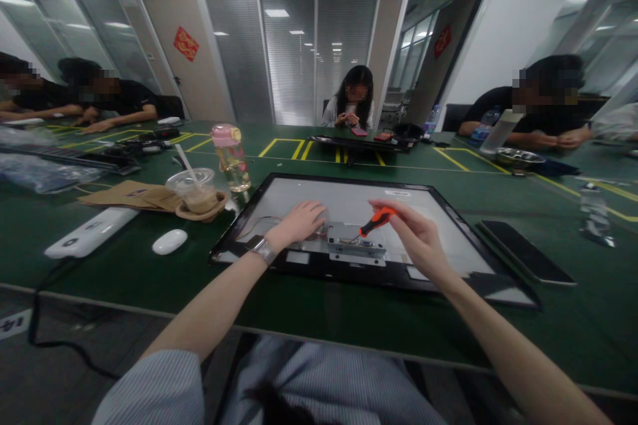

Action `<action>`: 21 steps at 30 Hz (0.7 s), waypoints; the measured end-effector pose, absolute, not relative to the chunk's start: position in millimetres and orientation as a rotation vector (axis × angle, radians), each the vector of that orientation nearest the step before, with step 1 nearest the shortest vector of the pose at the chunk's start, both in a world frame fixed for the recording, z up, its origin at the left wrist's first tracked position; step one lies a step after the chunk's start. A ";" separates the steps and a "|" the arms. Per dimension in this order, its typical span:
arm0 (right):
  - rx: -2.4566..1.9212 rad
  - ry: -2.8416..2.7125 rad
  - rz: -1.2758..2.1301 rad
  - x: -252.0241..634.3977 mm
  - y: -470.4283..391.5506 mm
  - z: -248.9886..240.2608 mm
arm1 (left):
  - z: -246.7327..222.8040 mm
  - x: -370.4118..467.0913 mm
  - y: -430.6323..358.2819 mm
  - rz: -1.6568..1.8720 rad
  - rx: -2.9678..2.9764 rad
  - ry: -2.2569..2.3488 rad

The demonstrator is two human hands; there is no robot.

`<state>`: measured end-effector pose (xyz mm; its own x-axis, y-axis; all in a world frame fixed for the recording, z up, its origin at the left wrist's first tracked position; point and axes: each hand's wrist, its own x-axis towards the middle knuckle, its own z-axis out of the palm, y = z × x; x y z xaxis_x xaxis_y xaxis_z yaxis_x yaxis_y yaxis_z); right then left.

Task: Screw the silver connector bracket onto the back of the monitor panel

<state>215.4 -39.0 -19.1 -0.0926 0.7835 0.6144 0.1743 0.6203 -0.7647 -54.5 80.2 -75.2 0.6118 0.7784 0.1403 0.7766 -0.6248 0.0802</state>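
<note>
My right hand grips an orange and black screwdriver. Its shaft slants down to the left, and the tip is at a small metal bracket with connectors. That bracket sits near the close edge of a flat panel with a black frame and a pale grey back, like a monitor lying face down. Flat on the panel, left of the bracket, rests my left hand, fingers stretched out and holding nothing. Thin wires run beside its wrist. Whether the tip touches a screw is too small to tell.
On the left are an iced drink cup, a pink-lidded bottle, a white earbud case and a white power strip. A black phone lies right of the panel. Several people sit around the green table.
</note>
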 end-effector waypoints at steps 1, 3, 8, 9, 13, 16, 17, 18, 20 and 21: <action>-0.799 -1.609 0.611 214.8 -39.3 -18.6 | -74.4 -54.5 79.6 0.256 2.810 1.350; -0.778 -1.593 0.594 214.7 -38.9 -18.1 | -72.7 -54.4 78.2 0.264 2.811 1.344; -0.796 -1.613 0.586 218.1 -36.0 -20.2 | -71.4 -53.7 77.3 0.246 2.795 1.368; -0.797 -1.605 0.596 218.2 -35.9 -20.9 | -72.1 -53.7 77.8 0.242 2.793 1.370; -0.799 -1.568 0.614 214.6 -38.0 -22.0 | -76.6 -54.6 81.1 0.279 2.800 1.354; -0.804 -1.574 0.604 211.8 -39.7 -20.7 | -78.2 -55.5 82.1 0.297 2.812 1.343; -0.787 -1.566 0.595 211.7 -39.6 -20.3 | -78.0 -55.7 81.9 0.298 2.818 1.336; -0.766 -1.556 0.584 211.9 -39.2 -20.3 | -77.5 -55.8 81.6 0.295 2.825 1.327; -0.735 -1.535 0.566 213.5 -37.4 -21.4 | -76.1 -55.7 80.7 0.282 2.834 1.314; -0.736 -1.530 0.561 214.6 -36.3 -22.4 | -75.6 -55.5 80.3 0.277 2.835 1.314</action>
